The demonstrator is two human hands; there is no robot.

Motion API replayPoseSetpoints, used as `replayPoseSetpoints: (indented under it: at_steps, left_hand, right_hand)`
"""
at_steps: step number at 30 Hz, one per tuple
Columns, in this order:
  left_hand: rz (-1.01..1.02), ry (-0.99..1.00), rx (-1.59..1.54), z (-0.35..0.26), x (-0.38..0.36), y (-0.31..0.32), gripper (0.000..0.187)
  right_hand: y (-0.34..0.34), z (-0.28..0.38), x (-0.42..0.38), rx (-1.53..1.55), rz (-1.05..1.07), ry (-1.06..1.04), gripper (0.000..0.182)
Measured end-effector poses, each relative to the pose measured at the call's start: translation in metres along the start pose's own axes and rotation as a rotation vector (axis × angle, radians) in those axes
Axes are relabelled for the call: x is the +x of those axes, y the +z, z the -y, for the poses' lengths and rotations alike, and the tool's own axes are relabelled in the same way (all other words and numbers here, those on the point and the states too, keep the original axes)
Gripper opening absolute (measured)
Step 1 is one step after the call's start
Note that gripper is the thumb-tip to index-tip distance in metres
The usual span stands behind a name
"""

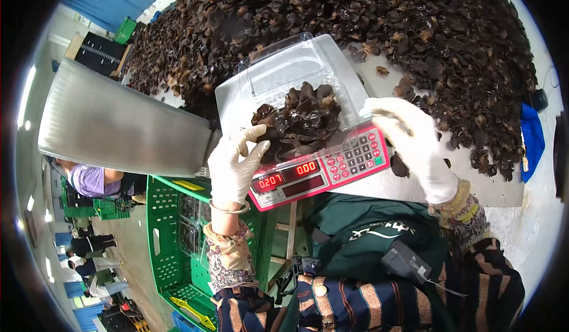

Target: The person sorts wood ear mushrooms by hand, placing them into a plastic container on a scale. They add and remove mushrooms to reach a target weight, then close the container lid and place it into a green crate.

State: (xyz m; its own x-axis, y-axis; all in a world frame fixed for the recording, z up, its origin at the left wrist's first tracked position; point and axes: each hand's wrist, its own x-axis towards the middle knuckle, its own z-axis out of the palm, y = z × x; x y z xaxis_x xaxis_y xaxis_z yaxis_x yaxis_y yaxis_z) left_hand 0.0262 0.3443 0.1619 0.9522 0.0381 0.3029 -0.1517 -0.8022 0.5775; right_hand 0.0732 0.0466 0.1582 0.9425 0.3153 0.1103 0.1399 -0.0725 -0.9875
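A clear plastic clamshell box (284, 71) lies open on a red digital scale (323, 169), heaped with dark dried fungus (302, 119). The scale's display reads 0207. My left hand (234, 163), in a white glove, touches the left side of the heap with fingers spread. The gloved right hand (412, 139) rests at the box's right edge, over the scale's keypad, fingers curled; I cannot see anything clearly held in it.
A large pile of the same dried fungus (415, 30) covers the white table behind the scale. A grey corrugated sheet (118, 122) stands at left. Green plastic crates (172, 237) sit below the table. Other people work further left.
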Motion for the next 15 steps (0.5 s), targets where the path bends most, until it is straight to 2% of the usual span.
replayPoseSetpoints:
  at_steps: [3,5,8,9,10,12,13,15]
  left_hand:
    - [-0.077,-0.009,-0.059,-0.009,0.002,0.005,0.028]
    - [-0.142,-0.005,-0.080,-0.012,0.000,0.010,0.025]
    - [-0.335,-0.088,-0.217,-0.008,-0.002,0.016,0.025]
    - [-0.365,-0.167,-0.328,-0.006,-0.004,0.019,0.024]
    - [-0.280,-0.119,-0.252,-0.002,-0.006,0.022,0.023]
    - [-0.106,-0.013,-0.103,0.005,-0.006,0.025,0.022]
    - [-0.042,-0.058,-0.043,-0.001,-0.004,0.021,0.022]
    - [-0.148,0.070,0.007,-0.008,0.003,0.017,0.025]
  right_hand:
    - [0.039,0.009,0.027,-0.543,-0.016,-0.338,0.031]
    - [0.058,-0.001,0.043,-0.704,-0.045,-0.519,0.029]
    - [0.061,-0.007,0.058,-0.396,0.041,-0.290,0.026]
    - [0.059,-0.004,0.059,-0.171,0.032,-0.152,0.022]
    - [0.055,-0.007,0.066,0.087,0.060,-0.072,0.019]
    - [0.039,-0.005,0.070,0.359,0.088,0.238,0.020]
    - [0.034,-0.007,0.071,0.537,0.093,0.288,0.020]
    - [0.025,-0.018,0.073,0.898,0.107,0.379,0.020]
